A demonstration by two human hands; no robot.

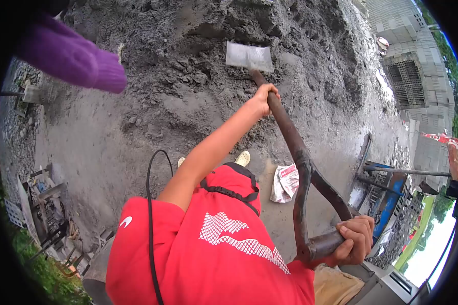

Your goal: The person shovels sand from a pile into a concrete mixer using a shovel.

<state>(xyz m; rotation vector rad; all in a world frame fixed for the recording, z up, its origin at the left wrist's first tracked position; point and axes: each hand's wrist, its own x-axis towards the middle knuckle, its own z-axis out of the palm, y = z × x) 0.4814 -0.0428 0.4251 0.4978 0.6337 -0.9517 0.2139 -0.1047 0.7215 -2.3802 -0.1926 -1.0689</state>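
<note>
A shovel (290,133) reaches from the lower right up to the grey sand pile. My left hand (266,99) is wrapped round its shaft a little below the blade. My right hand (354,241) is closed on the crossbar of the triangular handle, at the lower right. The flat metal blade (249,56) lies against the loose sand (198,109) at the top centre, and no heap shows on it. A red shirt and a black cable cover part of the view below.
A co-worker's purple sleeve (81,58) reaches in from the upper left. A paper sack (286,183) lies by my feet. Stacked grey blocks (435,61) stand at the upper right, a blue metal frame (392,195) at the right, and scrap (48,203) at the left.
</note>
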